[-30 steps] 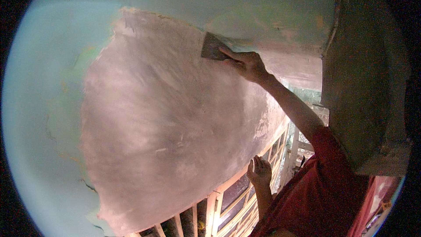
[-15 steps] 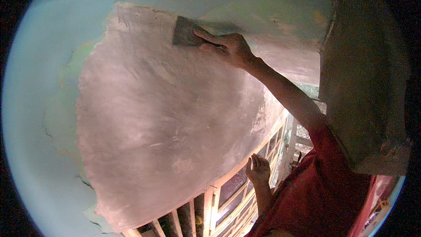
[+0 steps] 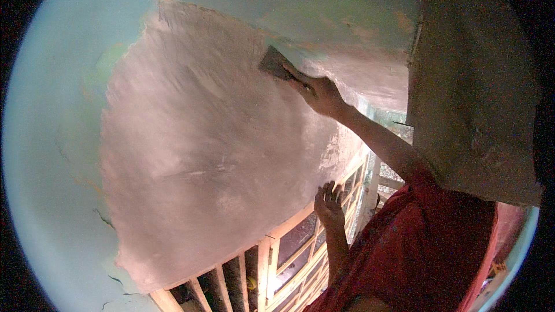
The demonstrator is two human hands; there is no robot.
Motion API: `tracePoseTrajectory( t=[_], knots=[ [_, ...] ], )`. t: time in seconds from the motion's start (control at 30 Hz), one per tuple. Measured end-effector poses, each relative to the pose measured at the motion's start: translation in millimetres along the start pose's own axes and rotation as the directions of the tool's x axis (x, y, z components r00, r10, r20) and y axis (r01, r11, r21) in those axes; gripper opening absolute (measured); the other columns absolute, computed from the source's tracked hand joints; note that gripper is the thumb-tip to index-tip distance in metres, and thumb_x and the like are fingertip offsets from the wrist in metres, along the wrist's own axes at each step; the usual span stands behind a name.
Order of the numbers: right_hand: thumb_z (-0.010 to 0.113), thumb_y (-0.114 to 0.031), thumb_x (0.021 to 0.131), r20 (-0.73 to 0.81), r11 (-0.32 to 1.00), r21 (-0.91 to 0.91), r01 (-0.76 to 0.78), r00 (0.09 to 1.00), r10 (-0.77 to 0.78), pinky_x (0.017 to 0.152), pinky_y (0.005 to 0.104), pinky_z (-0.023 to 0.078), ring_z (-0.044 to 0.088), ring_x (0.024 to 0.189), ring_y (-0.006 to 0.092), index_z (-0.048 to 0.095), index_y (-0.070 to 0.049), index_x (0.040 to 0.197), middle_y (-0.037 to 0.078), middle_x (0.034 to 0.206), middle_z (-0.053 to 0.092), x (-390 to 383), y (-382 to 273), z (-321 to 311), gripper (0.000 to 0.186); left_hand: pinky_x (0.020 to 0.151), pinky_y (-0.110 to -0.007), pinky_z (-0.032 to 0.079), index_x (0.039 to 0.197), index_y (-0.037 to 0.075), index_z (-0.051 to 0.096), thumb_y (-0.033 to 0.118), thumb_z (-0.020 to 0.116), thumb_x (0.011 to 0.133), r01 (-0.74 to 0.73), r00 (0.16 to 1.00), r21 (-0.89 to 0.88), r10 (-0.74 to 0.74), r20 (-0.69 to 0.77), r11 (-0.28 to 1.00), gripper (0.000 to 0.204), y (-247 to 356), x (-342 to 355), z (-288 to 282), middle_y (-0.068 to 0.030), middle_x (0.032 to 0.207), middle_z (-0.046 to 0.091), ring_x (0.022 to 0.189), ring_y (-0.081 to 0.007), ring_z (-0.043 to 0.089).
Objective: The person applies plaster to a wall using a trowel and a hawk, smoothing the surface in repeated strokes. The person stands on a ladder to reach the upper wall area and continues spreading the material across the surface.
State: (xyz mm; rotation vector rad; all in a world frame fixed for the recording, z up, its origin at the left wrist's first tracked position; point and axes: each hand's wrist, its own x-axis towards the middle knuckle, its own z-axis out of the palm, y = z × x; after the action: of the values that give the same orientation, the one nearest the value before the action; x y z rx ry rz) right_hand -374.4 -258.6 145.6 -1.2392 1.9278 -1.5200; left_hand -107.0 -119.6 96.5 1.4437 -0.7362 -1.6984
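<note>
My right hand (image 3: 325, 93) grips a putty knife (image 3: 273, 62), its dark, flat, square-ended blade lying against the upper edge of a pinkish-grey plaster patch (image 3: 202, 138). The fingers cover most of its handle. That arm stretches up from a red sleeve. Lower down, my left hand (image 3: 330, 205) is raised beside the patch's lower right edge, close to the window frame. Its fingers are spread and nothing shows in them. Streaks and faint ridges mark the plaster.
Blue-green painted wall (image 3: 46, 115) with cracks and flaking edges surrounds the patch. Below it runs a pale wooden window frame (image 3: 263, 274) with bars and panes. A dark brownish surface (image 3: 474, 81) hangs down at the right, near my right arm.
My right hand and the putty knife have moved right and a little down along the patch's upper edge. The left hand's curled fingers have spread. The view has shifted slightly.
</note>
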Motion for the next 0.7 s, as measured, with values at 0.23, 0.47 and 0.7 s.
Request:
tracePoseTrajectory(
  t=[0.23, 0.47, 0.7],
  knots=[
    [0.047, -0.018, 0.099, 0.234, 0.923, 0.367, -0.111, 0.972, 0.024, 0.079, 0.0377, 0.051, 0.061, 0.087, 0.0251, 0.015, -0.016, 0.154, 0.013, 0.099, 0.059, -110.4, 14.6, -5.1, 0.064, 0.104, -0.044, 0.039, 0.137, -0.004, 0.043, 0.056, 0.034, 0.099, -0.135, 0.913, 0.222, 0.034, 0.406, 0.966, 0.071, 49.8, 46.4, 104.9, -0.0207, 0.135, 0.052, 0.124, -0.0305, 0.051],
    [0.042, -0.028, 0.102, 0.33, 0.923, 0.335, -0.19, 0.941, 0.074, 0.065, 0.0359, 0.045, 0.049, 0.074, 0.0238, 0.026, -0.012, 0.15, 0.019, 0.101, 0.056, -85.9, -52.6, -25.6, 0.053, 0.107, -0.043, 0.04, 0.135, -0.001, 0.043, 0.035, 0.035, 0.104, -0.012, 0.816, -0.364, 0.22, 0.535, 0.931, 0.049, 86.1, 66.9, 163.8, -0.0157, 0.136, 0.051, 0.125, -0.0281, 0.049],
    [0.039, -0.025, 0.103, 0.077, 0.954, 0.299, -0.012, 0.997, -0.012, 0.084, 0.0376, 0.052, 0.065, 0.094, 0.0309, 0.038, -0.009, 0.145, 0.026, 0.117, 0.06, -82.3, -49.8, -29.5, 0.045, 0.087, -0.038, 0.053, 0.12, 0.002, 0.057, 0.023, 0.041, 0.103, 0.255, 0.66, -0.471, 0.203, 0.723, 0.845, 0.031, 94.0, 92.1, 180.1, -0.01, 0.117, 0.065, 0.102, -0.0249, 0.063]
  ],
)
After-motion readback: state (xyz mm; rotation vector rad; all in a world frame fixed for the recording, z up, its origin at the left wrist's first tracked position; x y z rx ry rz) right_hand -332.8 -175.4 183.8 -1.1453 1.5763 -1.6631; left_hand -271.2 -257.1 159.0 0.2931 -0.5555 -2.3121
